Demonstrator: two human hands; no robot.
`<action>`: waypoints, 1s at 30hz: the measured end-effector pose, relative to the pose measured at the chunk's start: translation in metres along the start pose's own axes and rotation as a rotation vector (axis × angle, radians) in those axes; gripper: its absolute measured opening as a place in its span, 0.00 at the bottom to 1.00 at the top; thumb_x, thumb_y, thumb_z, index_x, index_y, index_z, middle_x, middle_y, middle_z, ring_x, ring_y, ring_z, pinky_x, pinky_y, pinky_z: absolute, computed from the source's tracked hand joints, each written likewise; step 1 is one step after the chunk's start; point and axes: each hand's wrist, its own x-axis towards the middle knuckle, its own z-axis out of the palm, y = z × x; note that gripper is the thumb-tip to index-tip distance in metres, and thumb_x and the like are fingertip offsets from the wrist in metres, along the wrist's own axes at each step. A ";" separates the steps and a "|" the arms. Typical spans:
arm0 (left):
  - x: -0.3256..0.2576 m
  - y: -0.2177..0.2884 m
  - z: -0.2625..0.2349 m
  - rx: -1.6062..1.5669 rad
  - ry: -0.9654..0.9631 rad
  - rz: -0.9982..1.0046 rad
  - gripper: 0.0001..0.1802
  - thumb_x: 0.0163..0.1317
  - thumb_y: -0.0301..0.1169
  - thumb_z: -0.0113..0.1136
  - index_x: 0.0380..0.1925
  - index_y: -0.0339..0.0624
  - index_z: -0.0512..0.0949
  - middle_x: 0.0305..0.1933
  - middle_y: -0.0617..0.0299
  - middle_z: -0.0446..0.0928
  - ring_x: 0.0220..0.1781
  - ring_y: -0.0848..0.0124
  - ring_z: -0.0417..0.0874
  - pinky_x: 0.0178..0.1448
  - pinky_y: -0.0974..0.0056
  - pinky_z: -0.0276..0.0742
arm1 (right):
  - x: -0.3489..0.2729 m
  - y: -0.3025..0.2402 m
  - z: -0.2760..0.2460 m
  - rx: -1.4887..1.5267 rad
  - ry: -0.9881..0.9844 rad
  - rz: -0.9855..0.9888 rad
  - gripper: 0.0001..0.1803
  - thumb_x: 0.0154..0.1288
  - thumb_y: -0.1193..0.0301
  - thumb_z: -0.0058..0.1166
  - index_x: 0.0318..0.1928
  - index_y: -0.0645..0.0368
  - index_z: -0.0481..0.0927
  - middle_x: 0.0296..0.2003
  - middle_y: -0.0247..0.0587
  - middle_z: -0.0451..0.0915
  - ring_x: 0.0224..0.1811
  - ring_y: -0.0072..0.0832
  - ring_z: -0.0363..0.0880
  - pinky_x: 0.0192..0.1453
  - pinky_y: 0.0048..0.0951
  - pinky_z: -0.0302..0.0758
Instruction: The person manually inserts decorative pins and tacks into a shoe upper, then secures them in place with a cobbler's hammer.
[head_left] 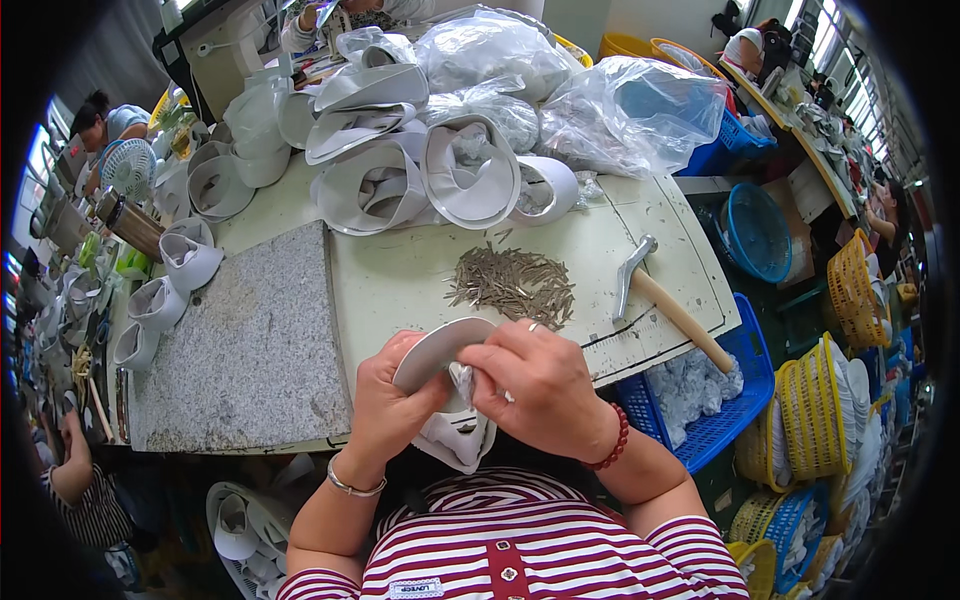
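Observation:
In front of my chest, both hands hold a white visor-like piece (442, 352) with a curved, stiff brim; a softer white part hangs below. My left hand (388, 395) wraps the brim's left side, thumb in front. My right hand (540, 385) is closed at the piece's right inner edge, pinching some whitish, crinkled material whose kind is unclear. Just beyond my hands lies a loose pile of thin, grey-brown strips (512, 285) on the pale tabletop (400, 270). To its right rests a hammer (680, 318) with a metal head and wooden handle.
A grey stone slab (245, 345) covers the table's left part. Similar white pieces (372, 190) and clear plastic bags (490, 55) are heaped at the back. A blue basket (735, 410) stands at the right edge. Several yellow baskets (812, 420) stand farther right; other people sit nearby.

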 end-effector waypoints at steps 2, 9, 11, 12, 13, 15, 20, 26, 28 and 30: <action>0.000 0.003 0.009 -0.110 0.072 -0.014 0.15 0.64 0.21 0.59 0.51 0.33 0.79 0.40 0.62 0.80 0.40 0.76 0.77 0.46 0.71 0.74 | -0.004 -0.010 -0.001 -0.074 -0.113 -0.024 0.09 0.50 0.76 0.61 0.35 0.56 0.82 0.27 0.38 0.74 0.28 0.35 0.76 0.31 0.33 0.75; -0.006 0.004 0.012 0.096 0.108 0.134 0.19 0.68 0.21 0.55 0.60 0.37 0.72 0.44 0.57 0.80 0.44 0.72 0.81 0.48 0.68 0.76 | -0.012 -0.005 0.004 -0.149 -0.415 0.003 0.05 0.53 0.72 0.59 0.32 0.57 0.80 0.28 0.39 0.75 0.30 0.36 0.78 0.31 0.33 0.77; -0.005 -0.001 0.008 0.270 0.073 0.331 0.20 0.67 0.19 0.54 0.59 0.37 0.72 0.44 0.54 0.80 0.43 0.69 0.81 0.47 0.68 0.76 | -0.013 0.006 0.010 -0.037 -0.341 0.027 0.06 0.53 0.72 0.59 0.33 0.58 0.80 0.28 0.40 0.76 0.30 0.37 0.79 0.31 0.34 0.77; -0.003 -0.003 0.007 0.443 0.033 0.528 0.21 0.65 0.16 0.53 0.58 0.37 0.72 0.44 0.51 0.79 0.42 0.65 0.82 0.45 0.67 0.77 | -0.012 0.011 0.011 0.072 -0.266 0.053 0.06 0.54 0.73 0.58 0.33 0.60 0.80 0.29 0.41 0.77 0.30 0.38 0.80 0.30 0.35 0.76; -0.004 0.003 0.007 0.462 0.004 0.539 0.22 0.59 0.12 0.51 0.53 0.36 0.76 0.44 0.48 0.79 0.42 0.58 0.83 0.43 0.65 0.78 | -0.008 0.012 0.007 0.145 -0.239 0.090 0.08 0.56 0.74 0.58 0.37 0.62 0.80 0.29 0.40 0.79 0.28 0.34 0.80 0.30 0.31 0.76; -0.003 0.003 0.004 0.468 -0.013 0.503 0.21 0.57 0.12 0.51 0.50 0.35 0.77 0.44 0.49 0.79 0.42 0.59 0.83 0.44 0.65 0.78 | -0.005 0.014 0.005 0.296 -0.242 0.185 0.08 0.57 0.73 0.58 0.37 0.63 0.80 0.29 0.42 0.79 0.27 0.34 0.80 0.31 0.32 0.76; -0.003 0.007 0.006 0.398 0.068 0.364 0.15 0.54 0.18 0.58 0.43 0.36 0.82 0.45 0.47 0.80 0.41 0.56 0.85 0.44 0.60 0.81 | -0.006 0.007 0.005 0.603 -0.216 0.399 0.16 0.61 0.77 0.59 0.49 0.63 0.74 0.25 0.39 0.77 0.24 0.25 0.76 0.29 0.27 0.73; -0.005 0.011 0.004 0.316 -0.005 0.350 0.11 0.56 0.23 0.61 0.40 0.35 0.83 0.44 0.48 0.80 0.42 0.59 0.84 0.46 0.62 0.80 | -0.009 0.013 0.008 0.618 -0.224 0.375 0.16 0.62 0.78 0.58 0.50 0.63 0.72 0.25 0.36 0.76 0.24 0.22 0.75 0.28 0.25 0.72; -0.005 0.005 0.003 0.321 0.002 0.315 0.11 0.55 0.23 0.63 0.39 0.36 0.83 0.44 0.49 0.80 0.42 0.59 0.84 0.46 0.62 0.80 | -0.010 0.014 0.007 0.645 -0.217 0.397 0.15 0.63 0.78 0.58 0.50 0.63 0.73 0.25 0.36 0.76 0.24 0.21 0.75 0.28 0.25 0.72; -0.005 0.006 0.005 0.349 0.004 0.304 0.11 0.55 0.23 0.64 0.39 0.37 0.83 0.44 0.50 0.80 0.42 0.59 0.84 0.45 0.62 0.80 | -0.011 0.015 0.008 0.672 -0.211 0.419 0.15 0.63 0.78 0.58 0.50 0.62 0.73 0.25 0.35 0.76 0.24 0.21 0.74 0.28 0.24 0.71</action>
